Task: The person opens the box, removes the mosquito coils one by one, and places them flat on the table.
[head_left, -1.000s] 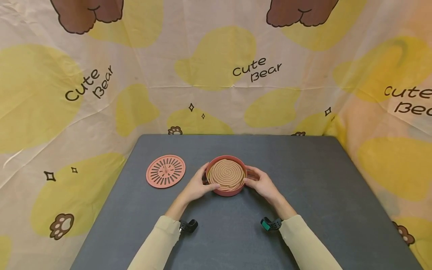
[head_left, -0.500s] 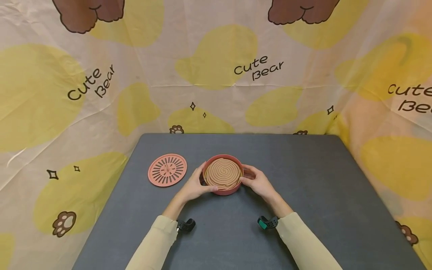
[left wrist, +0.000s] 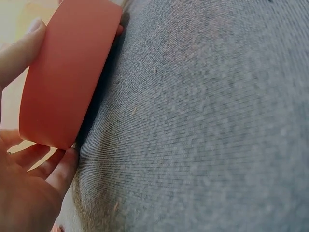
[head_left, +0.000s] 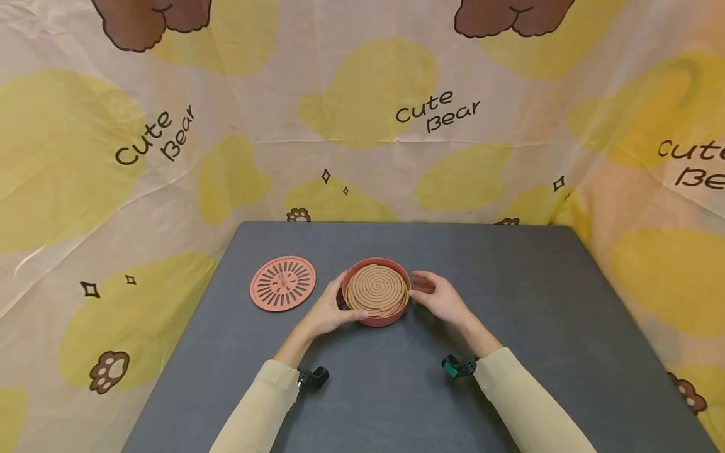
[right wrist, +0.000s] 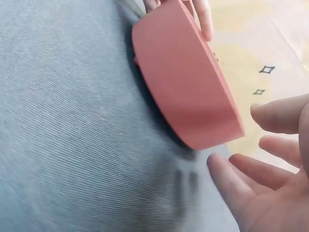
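Left hand clamps the round red box, far middle of the grey table, tan coil inside; right hand, fingers parted, hovers just beside its right wall (slotted pink disc lying off left)!

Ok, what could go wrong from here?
Only the left hand holds the box; the right hand is clear of it, so a one-handed lift might tip it. The lid lies apart on the table, so a tilt could let the coil slide out. The right fingertips are close enough that they might bump the wall.
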`<action>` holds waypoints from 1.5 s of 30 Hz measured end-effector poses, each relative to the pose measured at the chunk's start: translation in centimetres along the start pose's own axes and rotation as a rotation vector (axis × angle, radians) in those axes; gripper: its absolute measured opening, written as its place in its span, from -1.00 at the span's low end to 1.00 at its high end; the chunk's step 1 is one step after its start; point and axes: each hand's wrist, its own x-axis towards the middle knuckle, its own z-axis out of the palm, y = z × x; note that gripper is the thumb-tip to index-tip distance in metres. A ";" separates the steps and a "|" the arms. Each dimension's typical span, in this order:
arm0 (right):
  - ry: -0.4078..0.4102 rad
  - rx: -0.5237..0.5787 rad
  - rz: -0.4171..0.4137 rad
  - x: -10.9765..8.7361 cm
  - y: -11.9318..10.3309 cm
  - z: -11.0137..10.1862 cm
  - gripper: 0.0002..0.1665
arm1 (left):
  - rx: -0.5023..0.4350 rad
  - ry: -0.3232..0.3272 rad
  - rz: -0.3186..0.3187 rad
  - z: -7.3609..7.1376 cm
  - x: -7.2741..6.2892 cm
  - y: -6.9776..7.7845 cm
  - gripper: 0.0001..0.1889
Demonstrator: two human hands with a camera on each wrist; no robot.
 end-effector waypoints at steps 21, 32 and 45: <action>-0.025 -0.244 -0.154 2.7 -5.1 1.8 -0.46 | -0.045 -0.009 -0.008 -0.2 -0.2 0.3 0.19; -0.084 -0.285 -0.123 4.9 -5.8 3.5 -0.41 | -0.030 -0.009 0.006 -0.3 0.0 0.1 0.20; -0.101 -0.304 -0.085 6.4 -5.1 4.8 -0.36 | -0.053 -0.010 0.004 -0.3 -0.2 0.0 0.16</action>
